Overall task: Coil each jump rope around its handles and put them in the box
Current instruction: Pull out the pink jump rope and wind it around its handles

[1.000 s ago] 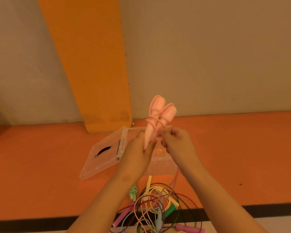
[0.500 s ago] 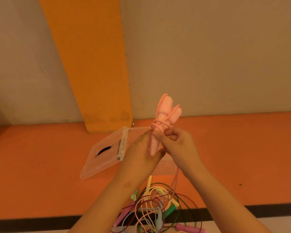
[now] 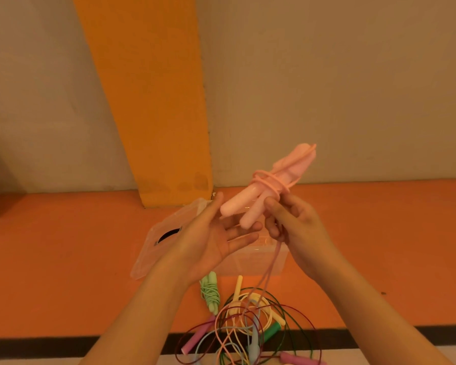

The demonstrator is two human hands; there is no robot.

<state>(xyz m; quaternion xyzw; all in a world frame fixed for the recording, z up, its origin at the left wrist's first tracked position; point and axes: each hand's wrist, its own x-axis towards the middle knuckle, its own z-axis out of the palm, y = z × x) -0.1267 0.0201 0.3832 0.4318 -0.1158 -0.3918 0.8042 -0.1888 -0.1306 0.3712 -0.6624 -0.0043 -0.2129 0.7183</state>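
Pink handles [image 3: 292, 168] pinched in right hand [image 3: 298, 227], left hand [image 3: 208, 238] splayed.

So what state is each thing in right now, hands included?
Pink jump rope: a few turns wound round its handles, the rest of the cord hanging loose.
Right hand: grips the pink jump rope.
Left hand: open, fingers straight, below the handle ends.
Box: open, lid lying beside it.
Green rope: coiled, lying outside the box.
Other ropes: uncoiled, tangled.
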